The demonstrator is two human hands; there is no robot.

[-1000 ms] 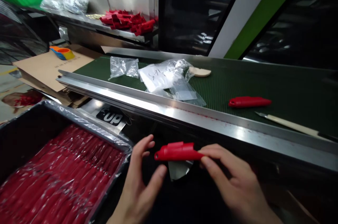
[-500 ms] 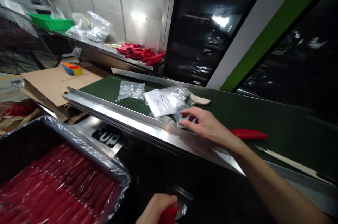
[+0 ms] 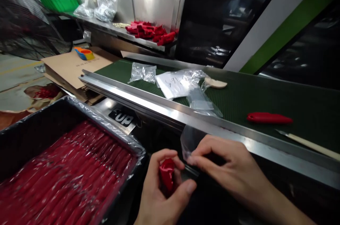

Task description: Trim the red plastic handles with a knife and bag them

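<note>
My left hand is curled around a red plastic part, thumb and fingers closed about it and most of its length hidden in the palm. Close beside it, my right hand pinches a small clear plastic bag between thumb and forefinger, in front of the belt's metal edge. More clear bags lie on the green belt beyond, against a white bag with handwriting. Farther right on the belt rests a single red handle-shaped piece, near a craft knife.
A black bin lined with plastic holds rows of red parts at lower left. A metal rail edges the belt. Behind stand a cardboard box with a tape-like coloured ring, and a shelf bearing red pieces.
My right hand has come back off the belt with a clear bag in its fingers. My left hand has risen beside it, still holding the red part. The view has tilted down.
</note>
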